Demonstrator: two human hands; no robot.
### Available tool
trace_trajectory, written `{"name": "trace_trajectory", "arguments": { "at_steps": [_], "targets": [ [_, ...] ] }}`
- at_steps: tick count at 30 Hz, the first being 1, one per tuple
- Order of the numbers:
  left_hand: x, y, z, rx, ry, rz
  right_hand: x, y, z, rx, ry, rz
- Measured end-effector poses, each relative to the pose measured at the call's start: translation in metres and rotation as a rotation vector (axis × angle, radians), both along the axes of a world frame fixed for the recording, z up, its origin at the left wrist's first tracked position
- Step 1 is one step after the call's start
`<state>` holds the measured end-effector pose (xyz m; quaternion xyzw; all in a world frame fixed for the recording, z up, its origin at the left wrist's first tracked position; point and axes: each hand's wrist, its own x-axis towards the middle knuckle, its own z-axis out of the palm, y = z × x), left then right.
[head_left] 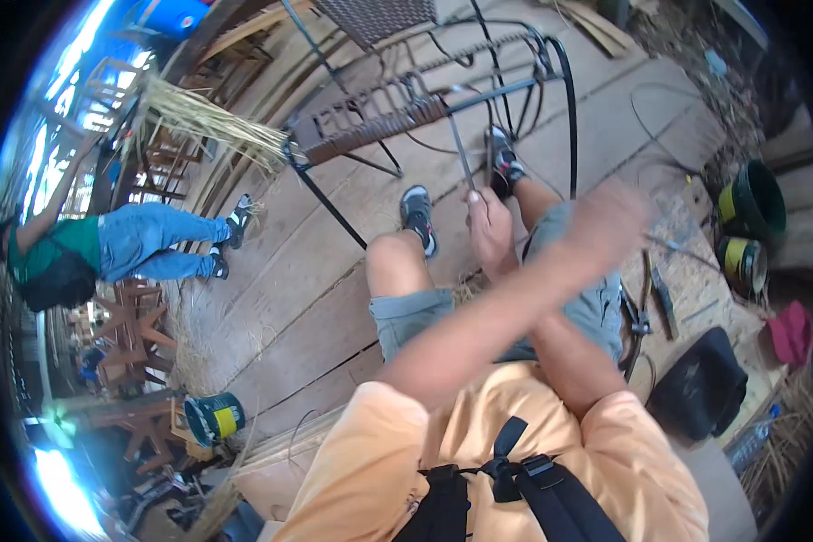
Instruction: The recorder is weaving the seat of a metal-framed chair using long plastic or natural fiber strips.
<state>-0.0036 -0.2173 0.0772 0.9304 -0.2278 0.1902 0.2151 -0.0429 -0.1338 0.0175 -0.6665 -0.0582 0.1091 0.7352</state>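
On the plank floor [316, 298], before a seated person's knees, a metal chair frame [571, 117] lies tipped, partly woven. The right hand [490, 226], arm crossed under the left, is closed round a thin weaving strand [461, 154], seemingly pulling it taut; next it needs threading through the frame. The left hand [610, 217] is blurred, its fingers unreadable.

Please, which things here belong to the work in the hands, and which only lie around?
In use: rattan strand pinched by the right hand; metal chair frame; left hand, blurred.

Lying about: green buckets; black bag; red cloth; straw bundle.
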Motion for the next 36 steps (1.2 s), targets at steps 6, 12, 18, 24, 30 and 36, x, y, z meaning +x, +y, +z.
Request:
{"name": "trace_trajectory", "arguments": {
  "at_steps": [6,12,18,24,30,36],
  "targets": [
    [-0.054,-0.106,-0.028,0.031,0.975,-0.25,0.001,-0.014,0.006,-0.156,-0.037,0.009],
    [-0.009,0.043,0.067,-0.178,0.04,0.01,-0.004,-0.027,0.016,-0.361,-0.294,-0.078],
    [-0.004,0.202,0.064,-0.112,-0.282,0.823,-0.002,-0.03,0.014,-0.054,0.027,0.127],
    [-0.004,0.216,0.048,-0.225,-0.245,0.868,-0.009,-0.022,0.026,0.003,0.065,0.174],
    [-0.031,0.213,0.051,-0.295,-0.239,0.671,-0.009,-0.033,0.047,0.499,0.482,0.29],
    [-0.029,0.197,0.054,-0.075,-0.358,0.749,-0.015,-0.04,0.065,0.522,0.508,0.313]
  ]
}}
